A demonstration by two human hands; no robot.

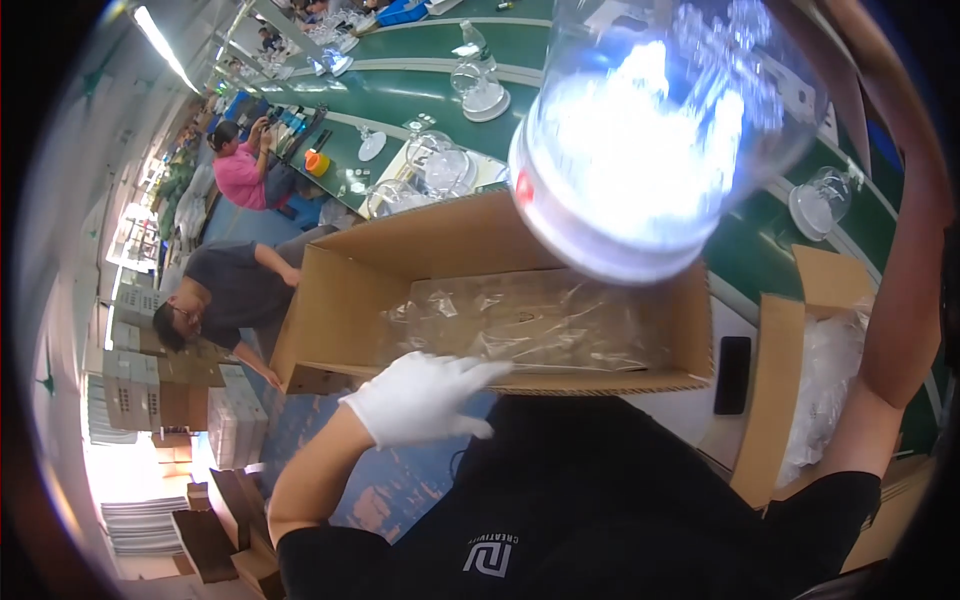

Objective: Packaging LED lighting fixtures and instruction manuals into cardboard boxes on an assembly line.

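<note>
My left hand (425, 398), in a white glove, is at the near edge of a long open cardboard box (350, 240), fingers stretched out and holding nothing. See-through plastic wrapping (500, 325) lies inside the box. A lit lamp (640, 150) with a see-through dome and a round white base hangs close above the box's far right part, tilted. Its glare washes out the inside, and a small red mark shows on the base. My bare right hand (865, 45) reaches up the right side to the dome's upper end and grips it; its fingertips are cut off or blurred.
Another person's hand (290, 275) touches the box's left end. At right stand an open carton (775, 400) with plastic bags and a black phone (733, 375). More dome lamps (485, 100) stand on the green table (400, 70). A person in pink (240, 175) works farther off.
</note>
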